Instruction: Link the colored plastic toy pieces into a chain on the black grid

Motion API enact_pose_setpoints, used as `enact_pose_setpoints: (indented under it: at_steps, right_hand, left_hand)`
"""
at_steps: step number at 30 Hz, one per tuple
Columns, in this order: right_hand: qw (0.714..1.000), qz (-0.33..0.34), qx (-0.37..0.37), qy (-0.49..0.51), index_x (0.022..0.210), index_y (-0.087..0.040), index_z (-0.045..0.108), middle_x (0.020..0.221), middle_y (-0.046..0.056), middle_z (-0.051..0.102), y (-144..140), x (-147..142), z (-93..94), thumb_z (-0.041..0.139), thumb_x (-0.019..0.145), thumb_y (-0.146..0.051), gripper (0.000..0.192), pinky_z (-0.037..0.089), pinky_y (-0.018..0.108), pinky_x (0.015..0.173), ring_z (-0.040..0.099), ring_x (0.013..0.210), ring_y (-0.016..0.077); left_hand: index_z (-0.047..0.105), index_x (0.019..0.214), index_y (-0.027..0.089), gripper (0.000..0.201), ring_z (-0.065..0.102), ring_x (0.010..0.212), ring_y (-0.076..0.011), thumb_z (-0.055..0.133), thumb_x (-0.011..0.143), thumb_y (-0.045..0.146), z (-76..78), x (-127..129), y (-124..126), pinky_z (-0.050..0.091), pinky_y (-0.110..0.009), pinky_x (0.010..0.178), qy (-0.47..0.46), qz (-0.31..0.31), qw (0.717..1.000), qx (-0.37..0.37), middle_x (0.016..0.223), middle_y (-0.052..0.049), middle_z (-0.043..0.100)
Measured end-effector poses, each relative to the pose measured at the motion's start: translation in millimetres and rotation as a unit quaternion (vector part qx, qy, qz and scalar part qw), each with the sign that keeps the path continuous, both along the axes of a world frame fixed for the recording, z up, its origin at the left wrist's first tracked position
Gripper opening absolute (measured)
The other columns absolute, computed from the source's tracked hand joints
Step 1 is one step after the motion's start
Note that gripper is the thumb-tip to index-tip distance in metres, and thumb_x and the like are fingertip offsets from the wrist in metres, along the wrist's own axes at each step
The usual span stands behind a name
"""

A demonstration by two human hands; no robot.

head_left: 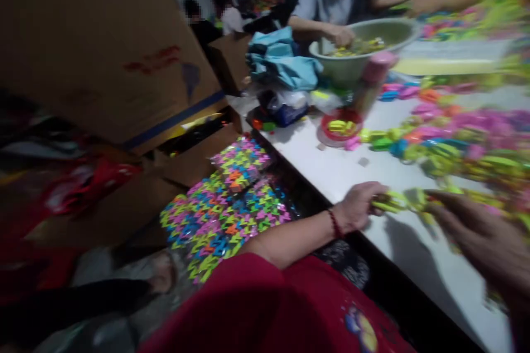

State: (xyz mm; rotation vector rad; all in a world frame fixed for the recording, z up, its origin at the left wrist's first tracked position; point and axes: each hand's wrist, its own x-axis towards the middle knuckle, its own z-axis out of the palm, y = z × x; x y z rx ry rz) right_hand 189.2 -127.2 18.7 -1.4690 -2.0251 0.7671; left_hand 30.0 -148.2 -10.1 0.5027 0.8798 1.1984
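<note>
My left hand (359, 205), with a dark red bead bracelet at the wrist, is closed on a yellow-green plastic piece (391, 202) over the near edge of the white table. My right hand (467, 226) is blurred; its fingertips are closed around a second yellow-green plastic piece (417, 199), which meets or nearly meets the first. Both pieces look clip-like, but blur hides their exact kind. Beyond my hands spreads a heap of bright plastic pieces (488, 127) in pink, yellow-green, blue and orange.
A red dish (327, 137) of yellow pieces stands beside a pink-capped canister (376, 69). Behind, another person's hand (342, 36) reaches into a pale green basin (372, 25). Bagged colourful pieces (223, 209) lie left of the table (298, 149). A large cardboard box (103, 38) rises at left.
</note>
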Motion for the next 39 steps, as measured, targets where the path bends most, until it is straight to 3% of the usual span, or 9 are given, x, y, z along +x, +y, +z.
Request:
enact_pose_setpoints:
  at_steps: [2, 4, 10, 20, 28, 32, 35, 39]
  right_hand:
    - [0.995, -0.003, -0.064, 0.072, 0.111, -0.024, 0.068, 0.089, 0.010, 0.070, -25, 15, 9.6, 0.057, 0.091, -0.049, 0.034, 0.051, 0.030, 0.060, 0.063, 0.070, 0.0187]
    - [0.984, 0.000, -0.107, 0.145, 0.115, -0.021, 0.067, 0.089, 0.008, 0.069, -42, 11, 11.0, 0.053, 0.092, -0.051, 0.039, 0.050, 0.030, 0.062, 0.059, 0.069, 0.0174]
    - [0.972, -0.009, -0.113, 0.205, 0.112, -0.019, 0.067, 0.089, 0.005, 0.069, -52, -1, 10.2, 0.055, 0.092, -0.047, 0.036, 0.050, 0.029, 0.074, 0.061, 0.079, 0.0170]
    - [0.991, 0.044, -0.029, 0.124, 0.109, -0.022, 0.066, 0.106, 0.006, 0.069, -58, 13, 14.8, 0.049, 0.097, -0.039, 0.027, 0.048, 0.032, 0.088, 0.063, 0.097, 0.0205]
    - [0.996, 0.046, 0.011, 0.070, 0.107, -0.020, 0.064, 0.091, 0.006, 0.065, -59, 15, 21.9, 0.053, 0.095, -0.042, 0.027, 0.047, 0.029, 0.068, 0.057, 0.074, 0.0167]
    - [0.998, 0.030, 0.012, 0.056, 0.104, -0.019, 0.065, 0.084, 0.005, 0.064, -57, 15, 20.7, 0.055, 0.093, -0.042, 0.027, 0.044, 0.027, 0.061, 0.054, 0.069, 0.0162]
    - [0.998, 0.029, 0.013, 0.062, 0.098, -0.019, 0.066, 0.080, 0.004, 0.064, -56, 12, 21.1, 0.057, 0.091, -0.040, 0.024, 0.043, 0.027, 0.059, 0.054, 0.066, 0.0154]
    - [0.997, 0.019, 0.006, 0.069, 0.089, -0.019, 0.067, 0.073, 0.002, 0.064, -57, 0, 16.9, 0.058, 0.090, -0.039, 0.021, 0.042, 0.027, 0.059, 0.055, 0.062, 0.0153]
  left_hand:
    - [0.054, 0.072, 0.014, 0.034, 0.049, 0.053, -0.0066, 0.072, 0.063, 0.041, 7.6, -14, -13, 0.024, -0.018, 0.042, -0.048, -0.005, 0.998, -0.035, 0.066, 0.000, 0.053]
    - [0.055, 0.073, 0.012, 0.032, 0.043, 0.050, -0.0043, 0.072, 0.066, 0.039, 11.9, -22, -17, 0.022, -0.018, 0.043, -0.054, -0.017, 0.998, -0.040, 0.063, 0.002, 0.051]
    - [0.058, 0.076, 0.011, 0.028, 0.037, 0.048, -0.0031, 0.067, 0.076, 0.037, 17.5, -13, -22, 0.022, -0.017, 0.042, -0.045, -0.065, 0.997, -0.001, 0.062, 0.002, 0.051]
    - [0.057, 0.075, 0.013, 0.035, 0.039, 0.048, -0.0043, 0.069, 0.070, 0.045, 21.3, -6, -23, 0.023, -0.017, 0.042, 0.034, -0.095, 0.995, 0.018, 0.061, 0.002, 0.051]
    - [0.054, 0.072, 0.014, 0.032, 0.037, 0.048, -0.0044, 0.065, 0.076, 0.044, 20.5, -3, -22, 0.023, -0.018, 0.044, 0.082, -0.104, 0.990, 0.042, 0.060, 0.003, 0.048]
    - [0.051, 0.069, 0.015, 0.037, 0.036, 0.050, -0.0053, 0.063, 0.079, 0.049, 26.7, -4, -24, 0.027, -0.019, 0.047, 0.172, -0.103, 0.978, 0.065, 0.058, 0.005, 0.044]
    - [0.052, 0.070, 0.015, 0.037, 0.040, 0.055, -0.0063, 0.063, 0.080, 0.049, 31.9, -9, -24, 0.031, -0.018, 0.052, 0.248, -0.095, 0.959, 0.102, 0.061, 0.004, 0.045]
    - [0.054, 0.072, 0.015, 0.037, 0.040, 0.053, -0.0063, 0.063, 0.079, 0.050, 30.2, -15, -21, 0.030, -0.018, 0.050, 0.245, -0.120, 0.959, 0.076, 0.060, 0.004, 0.048]
